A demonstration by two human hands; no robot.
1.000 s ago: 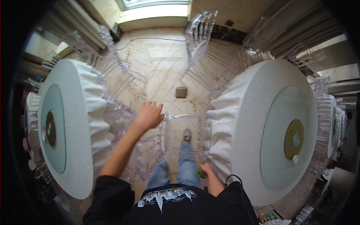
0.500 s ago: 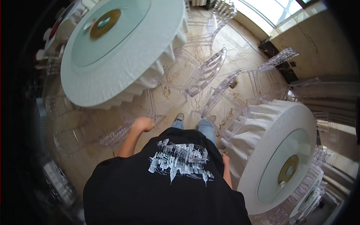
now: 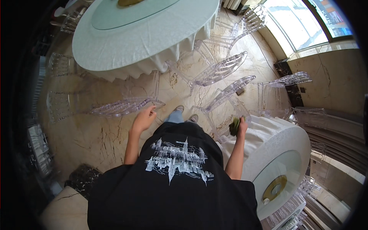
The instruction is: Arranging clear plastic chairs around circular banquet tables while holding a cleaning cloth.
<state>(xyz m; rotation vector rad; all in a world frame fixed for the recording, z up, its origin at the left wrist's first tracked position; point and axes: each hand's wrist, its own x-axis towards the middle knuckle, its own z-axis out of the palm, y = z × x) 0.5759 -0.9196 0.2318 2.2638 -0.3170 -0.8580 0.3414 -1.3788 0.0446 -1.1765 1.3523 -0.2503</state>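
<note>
Pale stone floor [image 3: 92, 143] with brown lines runs out past the black shirt [image 3: 174, 195], which has a white picture of tall buildings [image 3: 178, 159] on its front. Far ahead and to the right of the black shirt, a bright window [image 3: 295, 25] lets in light, and grey curtains [image 3: 337, 147] hang on that side too. Ahead and to the left of the black shirt is a big round table [image 3: 126, 51] with a white cloth and a round glass top [image 3: 134, 15]. Another round table [image 3: 247, 165], dressed the same way, is just to the right of the black shirt. Two shoes [image 3: 179, 109] peek out ahead of it. The left hand [image 3: 142, 120] is a little ahead and to the left of the black shirt, with its fingers partly bent, right by the end of a see-through chair [image 3: 119, 108]. I cannot tell if the fingers touch that chair or hold it. The right hand [image 3: 242, 127] is ahead and to the right of the black shirt, closed around a crumpled green cloth [image 3: 234, 125] that pokes out on its left side. More see-through chairs [image 3: 220, 72] stand ahead of the black shirt, between the two tables.
</note>
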